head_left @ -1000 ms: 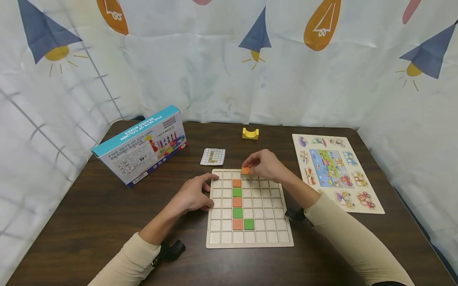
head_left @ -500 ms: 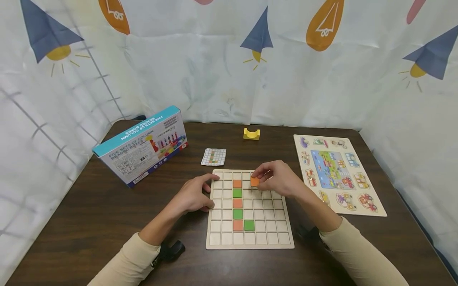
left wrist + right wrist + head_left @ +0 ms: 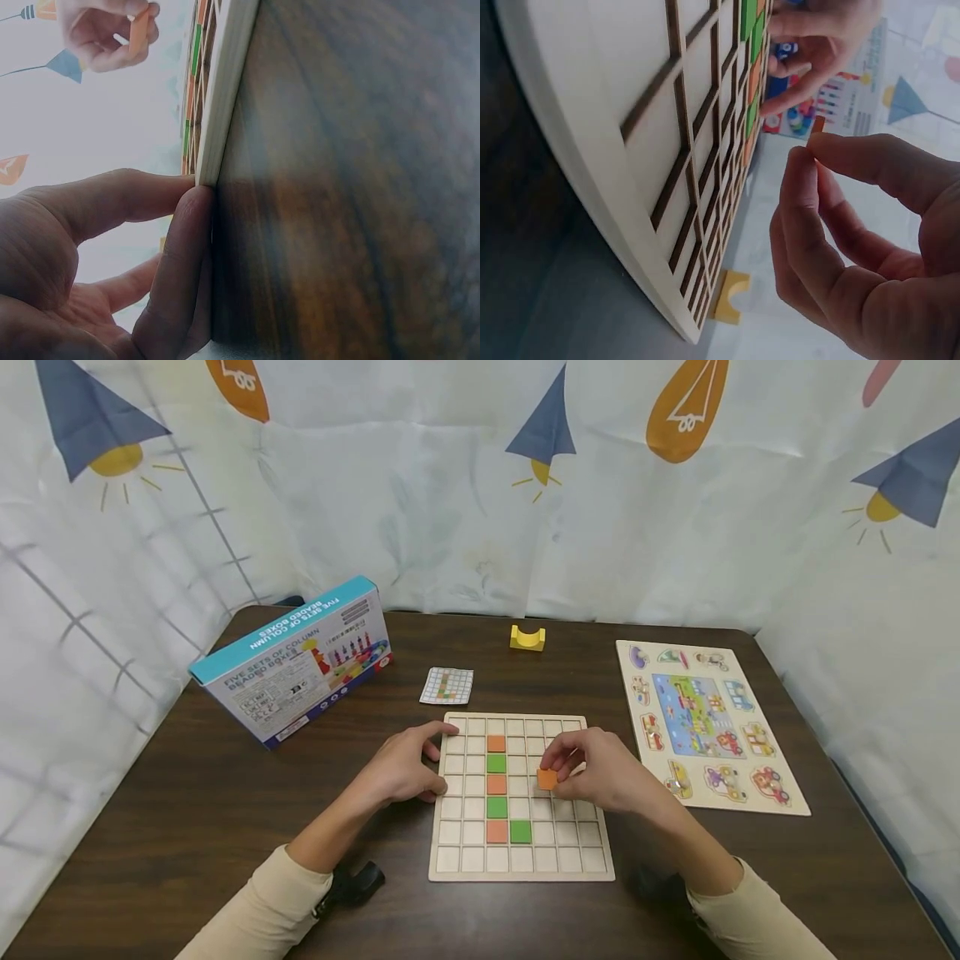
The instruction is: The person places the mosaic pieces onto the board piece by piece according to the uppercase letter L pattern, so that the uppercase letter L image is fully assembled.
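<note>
In the head view my right hand [image 3: 596,768] pinches an orange square tile [image 3: 547,778] between thumb and fingertips. It is over the right half of a pale wooden grid board [image 3: 521,870]. In the right wrist view the tile [image 3: 819,124] shows edge-on, raised off the board. My left hand [image 3: 405,764] rests against the board's left edge, thumb and index finger spread along it; the left wrist view shows its fingertips [image 3: 196,199] touching the rim. A column of alternating orange tiles [image 3: 497,785] and green tiles [image 3: 497,763] sits in the grid, with one green tile [image 3: 521,832] beside its bottom.
Behind the board lies a small pattern card [image 3: 447,686]. A yellow block with a curved notch [image 3: 527,638] stands further back. At left is a blue-topped toy box [image 3: 296,664]; at right lies a picture puzzle board [image 3: 708,727]. A printed curtain [image 3: 465,493] surrounds the dark table [image 3: 187,810].
My right hand has carried the orange tile from the board's far edge toward me and somewhat right. My left hand has stayed at the left edge.
</note>
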Demonstrator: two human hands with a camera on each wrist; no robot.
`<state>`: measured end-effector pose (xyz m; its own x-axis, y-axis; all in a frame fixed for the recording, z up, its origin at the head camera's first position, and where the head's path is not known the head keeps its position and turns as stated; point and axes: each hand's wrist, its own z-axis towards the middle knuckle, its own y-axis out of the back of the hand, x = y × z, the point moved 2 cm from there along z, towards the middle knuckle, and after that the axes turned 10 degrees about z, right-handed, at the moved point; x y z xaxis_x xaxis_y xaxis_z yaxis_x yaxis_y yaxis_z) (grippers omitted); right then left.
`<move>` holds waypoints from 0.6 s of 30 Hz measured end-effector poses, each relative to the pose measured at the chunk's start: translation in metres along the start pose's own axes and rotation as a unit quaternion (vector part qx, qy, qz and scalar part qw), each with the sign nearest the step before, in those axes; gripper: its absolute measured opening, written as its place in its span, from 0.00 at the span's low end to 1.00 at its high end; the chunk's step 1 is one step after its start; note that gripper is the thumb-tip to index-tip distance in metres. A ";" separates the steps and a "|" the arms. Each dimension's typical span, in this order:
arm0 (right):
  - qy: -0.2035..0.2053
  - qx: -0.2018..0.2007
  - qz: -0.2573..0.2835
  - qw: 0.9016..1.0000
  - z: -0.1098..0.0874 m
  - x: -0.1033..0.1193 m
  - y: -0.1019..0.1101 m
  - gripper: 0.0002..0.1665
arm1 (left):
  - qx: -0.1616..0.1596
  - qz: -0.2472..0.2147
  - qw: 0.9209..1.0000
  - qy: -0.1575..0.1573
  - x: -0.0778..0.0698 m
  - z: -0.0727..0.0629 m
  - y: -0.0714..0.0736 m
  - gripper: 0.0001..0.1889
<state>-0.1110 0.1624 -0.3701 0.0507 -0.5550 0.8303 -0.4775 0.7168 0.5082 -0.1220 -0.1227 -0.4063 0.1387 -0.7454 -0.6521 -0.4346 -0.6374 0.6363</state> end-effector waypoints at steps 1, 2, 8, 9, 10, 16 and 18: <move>-0.002 0.003 -0.004 1.000 -0.002 0.000 -0.001 0.14 | 0.000 -0.001 1.000 0.000 -0.001 0.000 0.000 0.42; -0.003 0.006 -0.008 1.000 -0.004 0.001 -0.002 0.15 | 0.000 -0.001 1.000 -0.001 -0.001 0.000 0.000 0.42; -0.002 0.022 -0.025 0.999 -0.013 0.001 -0.009 0.16 | 0.002 0.002 1.000 -0.001 -0.002 0.000 0.000 0.42; -0.002 0.022 -0.026 0.999 -0.014 0.001 -0.010 0.16 | 0.002 0.003 1.000 -0.001 -0.002 0.000 0.000 0.42; -0.002 0.022 -0.029 0.999 -0.015 0.001 -0.011 0.16 | 0.002 0.003 1.000 -0.001 -0.002 0.000 0.000 0.42; 0.002 0.032 -0.047 0.998 -0.021 0.005 -0.015 0.17 | -0.001 0.006 1.000 0.001 -0.001 0.000 0.000 0.42; 0.004 0.038 -0.048 0.998 -0.023 0.006 -0.017 0.17 | -0.001 0.008 1.000 0.003 -0.001 0.000 -0.001 0.42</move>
<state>-0.0825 0.1565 -0.3687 0.1063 -0.6158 0.7807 -0.5358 0.6259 0.5667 -0.1217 -0.1217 -0.4059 0.1373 -0.7566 -0.6393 -0.4351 -0.6259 0.6472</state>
